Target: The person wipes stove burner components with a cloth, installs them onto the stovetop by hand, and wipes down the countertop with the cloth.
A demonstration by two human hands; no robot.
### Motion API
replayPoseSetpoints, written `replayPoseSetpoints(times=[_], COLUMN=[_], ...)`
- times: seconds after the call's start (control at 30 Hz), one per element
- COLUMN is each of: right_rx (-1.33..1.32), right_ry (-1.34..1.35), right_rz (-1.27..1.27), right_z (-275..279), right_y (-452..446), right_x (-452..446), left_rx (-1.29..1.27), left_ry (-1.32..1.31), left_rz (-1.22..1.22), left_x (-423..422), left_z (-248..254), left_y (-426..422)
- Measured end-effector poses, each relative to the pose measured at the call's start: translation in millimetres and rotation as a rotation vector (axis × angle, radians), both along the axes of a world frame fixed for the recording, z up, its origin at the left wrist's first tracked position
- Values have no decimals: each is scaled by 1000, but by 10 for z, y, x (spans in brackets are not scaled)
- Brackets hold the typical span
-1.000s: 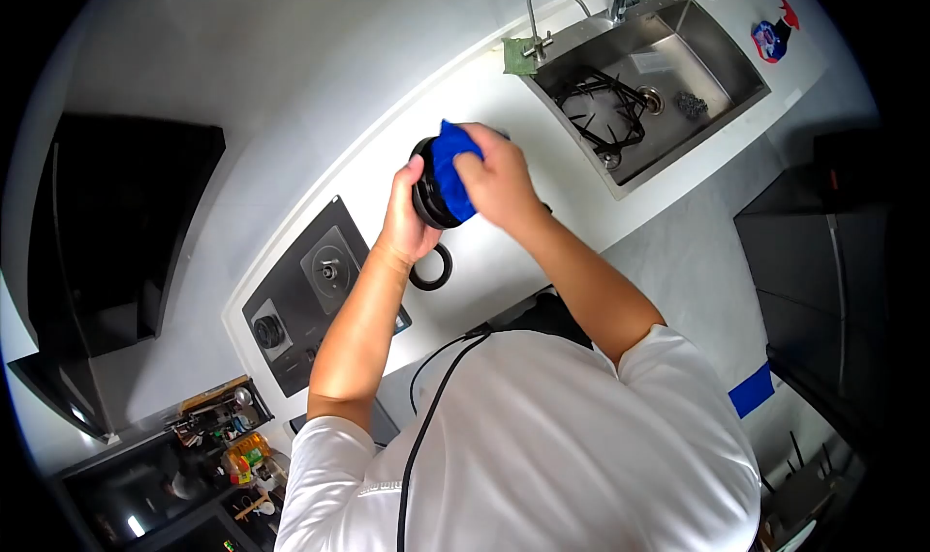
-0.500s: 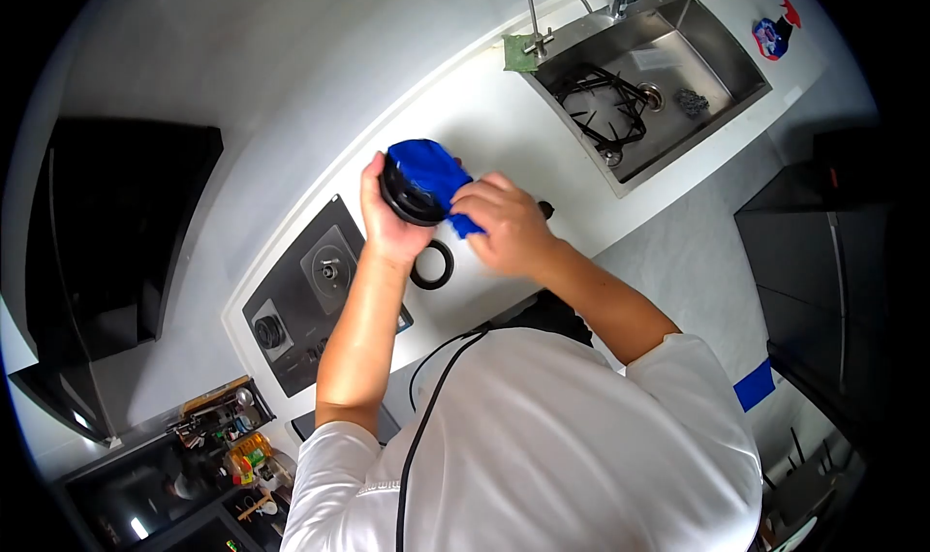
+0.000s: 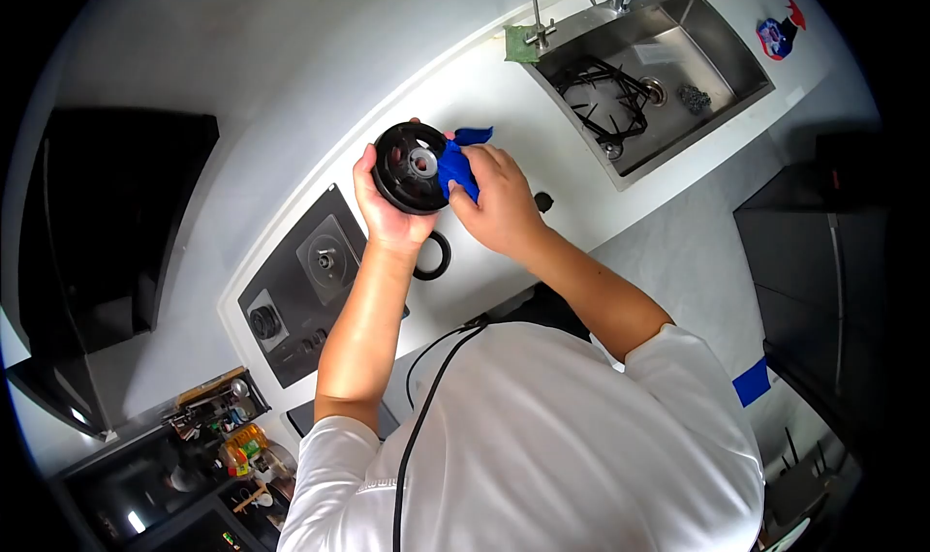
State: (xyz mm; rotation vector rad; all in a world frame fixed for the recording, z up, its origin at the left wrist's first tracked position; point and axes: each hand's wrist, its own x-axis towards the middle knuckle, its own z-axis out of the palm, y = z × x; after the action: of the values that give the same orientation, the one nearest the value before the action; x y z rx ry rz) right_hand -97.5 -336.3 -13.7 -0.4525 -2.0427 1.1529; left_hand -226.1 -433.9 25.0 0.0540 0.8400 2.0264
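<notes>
My left hand [image 3: 387, 215] grips a round black burner part [image 3: 400, 176] by its left and lower edge, above the white counter [image 3: 494, 281]. The part is tilted so that its inside, with a metallic ring at the centre, faces up. My right hand [image 3: 496, 201] pinches a blue cloth [image 3: 457, 171] against the part's right edge. On the counter just below lies a black ring [image 3: 443, 259], partly behind my left wrist. A small black piece [image 3: 543, 201] sits to the right of my right hand.
At the left is a dark gas hob [image 3: 300, 291] with bare burners. The steel sink [image 3: 717, 48] at the upper right holds black pan supports [image 3: 605, 97] and a scourer [image 3: 694, 98]. A green cloth [image 3: 520, 45] and a spray bottle [image 3: 776, 37] flank it.
The round part has turned, and its inside with the central ring now shows. My right hand has brought the bunched blue cloth off its face to the right edge.
</notes>
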Motion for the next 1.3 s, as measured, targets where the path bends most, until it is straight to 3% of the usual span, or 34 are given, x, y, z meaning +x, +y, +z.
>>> replayPoseSetpoints(times=[0.13,0.2,0.33,0.43,0.5,0.57,0.63,0.7,0.8,0.83,0.9,0.97,1.13,1.17,1.23,1.27,1.3], right_rx=[-279,-427,-997,-1468,-1690,-1844,-1762,-1478,-662,-47,48,-113,-283,-455,-768,-934,-683], right_ry=[-140,-243,-304,-157,9,210,400,322,48,171,121,-29,-472,-448,-279,-21,48], right_rz=[29,34,266,332,372,402,513,412,439,260,123,-3,80,148,236,351,294], right_z=[85,165,125,131,102,91,23,140,113,96,126,136,-211,-386,-134,-174,-100], right_y=[-125,-201,-188,-153,-51,117,374,531,179,28,-78,-86,377,506,540,432,308], right_x=[9,38,74,107,109,65,40,102,6,-84,-114,-179,-204,-171,-52,-99,-151], left_rx=[51,-52,-247,-268,-227,-192,-153,-111,-226,-243,-237,-269,-191,-7,21,12,-61], left_ry=[74,174,526,718,653,402,186,45,-37,-52,-41,-50,106,34,-19,-22,-69], left_rz=[95,194,139,34,-80,-71,-44,-32,-95,-102,-54,-113,-105,-203,-245,-263,-224], left_x=[95,111,146,94,80,227,281,301,304,325,397,391,257,183,81,37,5], left_z=[-103,-148,-351,-533,-631,-506,-330,-175,-201,-246,-276,-230,-193,-177,-47,-32,-98], left_y=[19,63,-87,-242,-341,-330,-289,-285,-260,-248,-210,-257,-428,-481,-506,-511,-512])
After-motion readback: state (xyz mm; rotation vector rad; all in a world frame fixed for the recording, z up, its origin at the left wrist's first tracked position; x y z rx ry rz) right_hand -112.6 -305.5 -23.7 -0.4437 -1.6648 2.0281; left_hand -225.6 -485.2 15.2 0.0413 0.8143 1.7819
